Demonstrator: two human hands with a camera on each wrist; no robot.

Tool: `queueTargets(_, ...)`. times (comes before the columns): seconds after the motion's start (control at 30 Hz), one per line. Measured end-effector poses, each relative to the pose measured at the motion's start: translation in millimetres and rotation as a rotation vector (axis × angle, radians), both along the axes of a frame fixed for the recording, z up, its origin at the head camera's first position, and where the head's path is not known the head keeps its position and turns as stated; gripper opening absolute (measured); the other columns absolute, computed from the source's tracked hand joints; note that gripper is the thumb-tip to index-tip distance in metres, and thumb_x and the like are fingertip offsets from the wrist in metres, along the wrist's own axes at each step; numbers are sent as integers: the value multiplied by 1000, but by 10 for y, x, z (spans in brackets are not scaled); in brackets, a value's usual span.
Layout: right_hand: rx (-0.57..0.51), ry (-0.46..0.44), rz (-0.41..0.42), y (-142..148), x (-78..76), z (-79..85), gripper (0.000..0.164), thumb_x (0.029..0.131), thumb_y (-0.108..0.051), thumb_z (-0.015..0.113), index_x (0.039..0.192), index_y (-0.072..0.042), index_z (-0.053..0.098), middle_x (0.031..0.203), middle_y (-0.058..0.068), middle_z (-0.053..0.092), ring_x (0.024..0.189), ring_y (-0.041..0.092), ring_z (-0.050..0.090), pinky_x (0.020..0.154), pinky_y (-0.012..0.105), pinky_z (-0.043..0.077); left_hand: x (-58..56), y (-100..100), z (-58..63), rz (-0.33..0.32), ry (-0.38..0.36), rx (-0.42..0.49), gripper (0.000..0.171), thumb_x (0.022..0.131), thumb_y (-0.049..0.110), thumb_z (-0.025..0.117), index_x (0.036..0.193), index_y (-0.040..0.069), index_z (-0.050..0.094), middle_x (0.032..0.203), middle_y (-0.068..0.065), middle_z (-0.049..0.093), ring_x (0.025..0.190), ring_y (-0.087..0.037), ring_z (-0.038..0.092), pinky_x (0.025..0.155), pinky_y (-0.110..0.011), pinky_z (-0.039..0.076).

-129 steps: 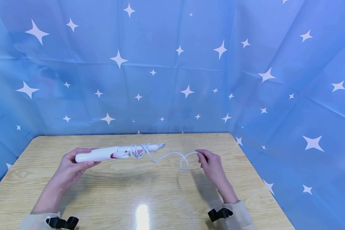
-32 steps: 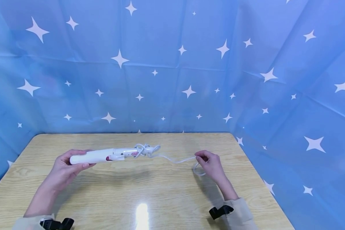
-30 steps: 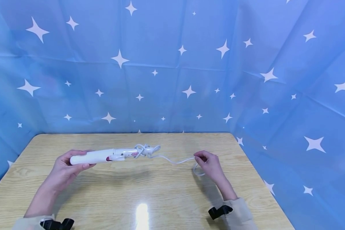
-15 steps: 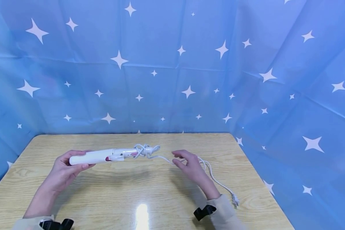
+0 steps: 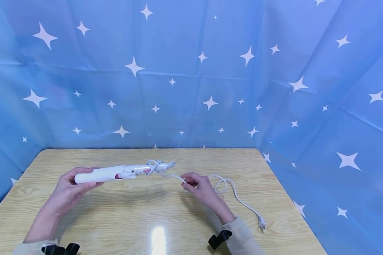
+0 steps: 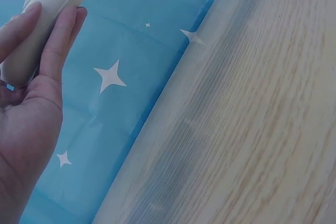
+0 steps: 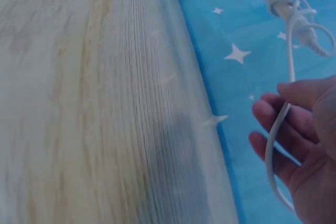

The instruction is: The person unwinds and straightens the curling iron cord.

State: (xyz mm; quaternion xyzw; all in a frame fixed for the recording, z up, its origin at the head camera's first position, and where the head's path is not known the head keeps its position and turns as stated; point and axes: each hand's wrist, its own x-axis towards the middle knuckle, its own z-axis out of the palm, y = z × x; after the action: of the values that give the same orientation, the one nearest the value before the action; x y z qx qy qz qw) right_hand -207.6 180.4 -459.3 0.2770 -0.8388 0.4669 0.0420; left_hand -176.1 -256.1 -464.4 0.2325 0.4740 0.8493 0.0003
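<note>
A white curling iron (image 5: 106, 174) is held up over the table, its thick barrel to the left. My left hand (image 5: 65, 191) grips the barrel end, thumb below and fingers above; the left wrist view shows the barrel (image 6: 50, 17) between thumb and fingers. White power cord (image 5: 154, 166) is looped around the handle near its right tip. Just right of that tip, my right hand (image 5: 201, 189) pinches the cord between thumb and fingers. In the right wrist view the cord (image 7: 270, 161) runs down across the fingers. Its far part trails on the table to a plug (image 5: 261, 223).
A wood-grain table (image 5: 121, 223) lies beneath both hands, with a bright light reflection near its front. Blue cloth with white stars (image 5: 178, 88) hangs behind and at both sides. Each sleeve cuff carries a black wrist device (image 5: 219, 239).
The right hand has let go of the cord farther out, moved left and pinched it nearer the handle. The plug end now lies on the table at right. The left hand has barely moved.
</note>
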Motion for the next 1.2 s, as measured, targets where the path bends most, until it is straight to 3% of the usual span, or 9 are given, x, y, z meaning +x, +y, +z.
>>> queueTargets(0.13, -30, 45, -24, 65, 23, -12, 15, 93, 0, 74, 108, 4, 74, 88, 9, 76, 73, 16, 72, 63, 23, 60, -4, -28, -23, -10, 10, -5, 58, 89, -34, 44, 128, 0, 69, 130, -12, 67, 118, -21, 62, 94, -41, 59)
queueTargets(0.4, -22, 174, -81, 245, 72, 45, 14, 94, 0, 72, 107, -2, 76, 87, 3, 76, 73, 13, 70, 64, 23, 60, -26, -67, -75, -20, 12, -40, 58, 89, -34, 44, 129, 0, 68, 130, -12, 67, 117, -20, 62, 94, -40, 59)
queueTargets(0.5, -60, 279, -123, 327, 66, 69, 15, 92, 5, 73, 106, 0, 76, 86, 6, 76, 69, 18, 69, 62, 21, 59, -34, -70, -93, -24, 19, -54, 58, 89, -34, 45, 129, 0, 68, 130, -12, 67, 118, -20, 62, 94, -41, 58)
queueTargets(0.67, -136, 473, -271, 499, 15, 108, 21, 84, 17, 73, 100, 3, 75, 78, 10, 73, 59, 24, 64, 54, 13, 52, -29, -80, -110, -34, 14, -44, 57, 89, -34, 45, 128, 1, 69, 131, -12, 67, 119, -20, 62, 93, -42, 59)
queueTargets(0.73, -135, 511, -311, 543, 46, 206, 21, 83, 21, 71, 97, 6, 74, 76, 13, 72, 56, 26, 62, 53, 12, 50, -23, -92, -114, -37, 16, -26, 57, 89, -34, 45, 128, 1, 69, 132, -12, 67, 119, -21, 62, 92, -42, 60)
queueTargets(0.93, -104, 522, -338, 589, 199, 475, 17, 83, 24, 68, 94, 12, 71, 74, 19, 71, 55, 32, 61, 55, 11, 49, -21, -132, -105, -36, 38, -10, 58, 89, -35, 43, 128, 0, 68, 134, -14, 65, 120, -23, 62, 93, -43, 59)
queueTargets(1.07, -104, 494, -348, 637, 214, 442, 17, 84, 24, 68, 95, 12, 72, 74, 19, 71, 55, 33, 61, 54, 9, 48, -16, -153, -94, -55, 42, -12, 58, 90, -34, 42, 130, 0, 67, 135, -14, 65, 121, -22, 61, 94, -43, 58)
queueTargets(1.2, -92, 418, -293, 648, 251, 413, 17, 84, 24, 67, 96, 13, 71, 75, 19, 71, 56, 34, 62, 54, 11, 52, -8, -161, -93, -73, 52, 4, 58, 90, -34, 41, 131, -1, 66, 135, -14, 64, 122, -23, 61, 94, -43, 58)
